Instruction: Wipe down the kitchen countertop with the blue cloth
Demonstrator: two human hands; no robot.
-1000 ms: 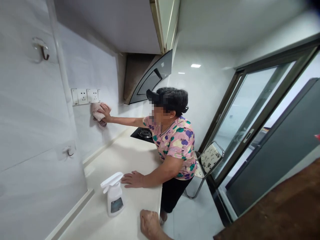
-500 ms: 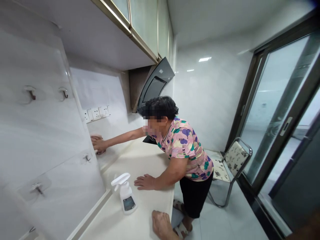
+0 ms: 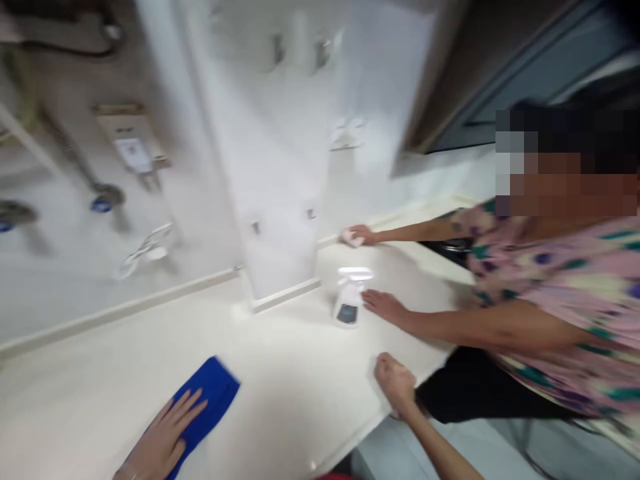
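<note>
My left hand (image 3: 167,430) lies flat with fingers stretched out on a folded blue cloth (image 3: 213,393), which rests on the white countertop (image 3: 280,373). Near the counter's front edge my right hand (image 3: 395,383) is closed in a fist and set down on the surface; nothing shows in it. Beyond that fist stands an upright white spray bottle (image 3: 349,300) with a dark label. A co-worker's hand (image 3: 387,307) rests on the counter right beside the bottle. The co-worker's other hand (image 3: 365,233) presses a pale cloth (image 3: 353,237) at the foot of the wall.
A co-worker in a patterned shirt (image 3: 550,287) leans over the counter from the right. A white wall column (image 3: 280,167) with hooks juts out at the back. Water taps (image 3: 107,198) and a socket box (image 3: 131,137) are on the left wall. A dark range hood (image 3: 500,87) hangs upper right.
My view has swung left and down, bringing my left hand and the blue cloth into sight. The co-worker's reaching hand has moved from the wall down to the counter's back edge.
</note>
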